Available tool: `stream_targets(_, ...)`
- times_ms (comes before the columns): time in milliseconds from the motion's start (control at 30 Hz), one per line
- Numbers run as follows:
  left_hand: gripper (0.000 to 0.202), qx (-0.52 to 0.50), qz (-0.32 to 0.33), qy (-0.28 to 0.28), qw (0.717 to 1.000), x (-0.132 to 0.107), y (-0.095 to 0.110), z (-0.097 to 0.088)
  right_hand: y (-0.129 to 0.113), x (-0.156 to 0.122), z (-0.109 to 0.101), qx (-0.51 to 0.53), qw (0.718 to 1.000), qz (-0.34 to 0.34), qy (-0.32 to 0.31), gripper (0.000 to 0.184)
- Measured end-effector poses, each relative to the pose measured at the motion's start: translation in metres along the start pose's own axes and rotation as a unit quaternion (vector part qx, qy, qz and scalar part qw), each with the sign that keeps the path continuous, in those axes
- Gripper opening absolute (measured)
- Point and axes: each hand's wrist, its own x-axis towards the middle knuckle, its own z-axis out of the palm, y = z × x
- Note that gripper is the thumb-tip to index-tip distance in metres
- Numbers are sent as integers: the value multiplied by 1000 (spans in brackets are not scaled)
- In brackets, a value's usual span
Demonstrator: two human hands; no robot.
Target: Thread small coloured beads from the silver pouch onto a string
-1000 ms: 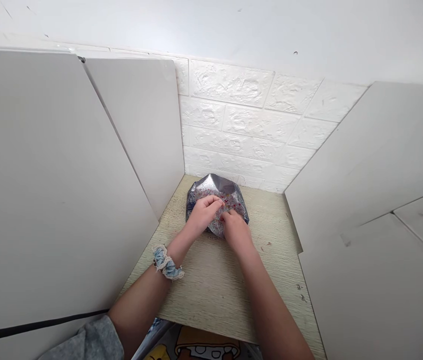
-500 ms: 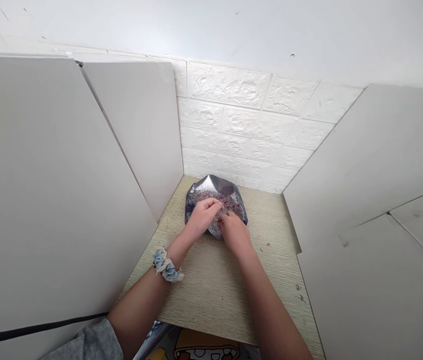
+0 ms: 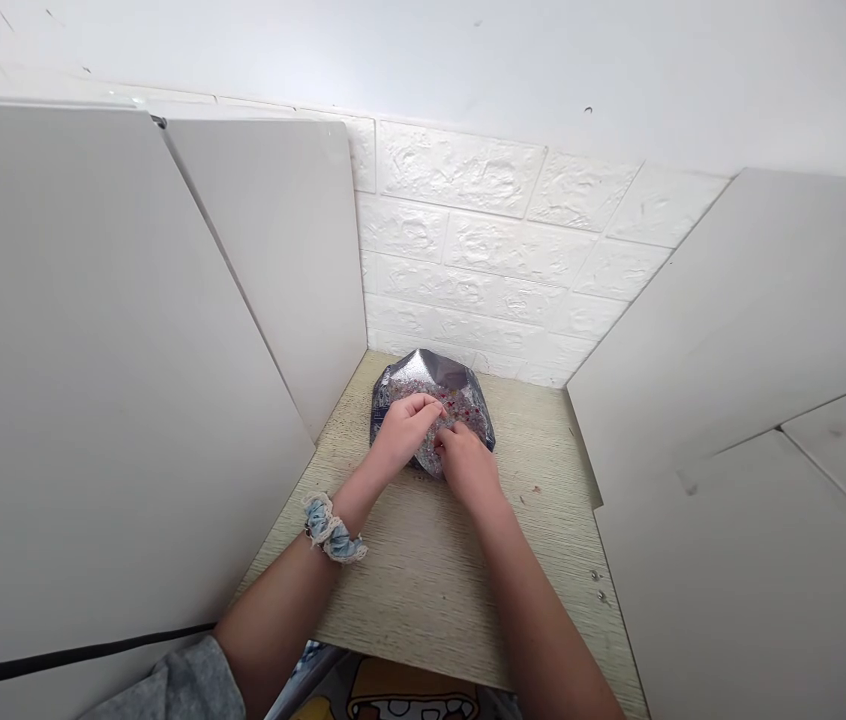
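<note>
A shiny silver and dark blue bag point(image 3: 430, 385) full of small coloured beads lies on the light wooden table point(image 3: 423, 580), near the back wall. My left hand point(image 3: 402, 432) rests on the bag's near side with its fingers curled and pinched at the beads. My right hand point(image 3: 466, 462) is beside it, fingertips also pinched together on the bag's surface. What the fingertips hold is too small to make out. A blue lace scrunchie point(image 3: 333, 528) circles my left wrist.
White boards point(image 3: 130, 380) stand along the left and right point(image 3: 738, 400) of the table, forming a narrow booth. A white brick-pattern wall point(image 3: 483, 270) closes the back. A few tiny beads point(image 3: 598, 585) lie loose near the right edge. A black cable point(image 3: 78, 650) runs at lower left.
My hands have barely moved; the fingertips have drawn slightly closer together over the bag. The view shifted slightly.
</note>
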Motion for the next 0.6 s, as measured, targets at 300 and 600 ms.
stream_targets(300, 16, 30, 10, -13, 999, 0, -2, 1, -1, -2, -3, 68, 998, -8, 12, 24)
stream_targets(600, 29, 108, 36, -22, 993, 1, -7, -3, 12, 8, -14, 534, 836, 62, 112, 14)
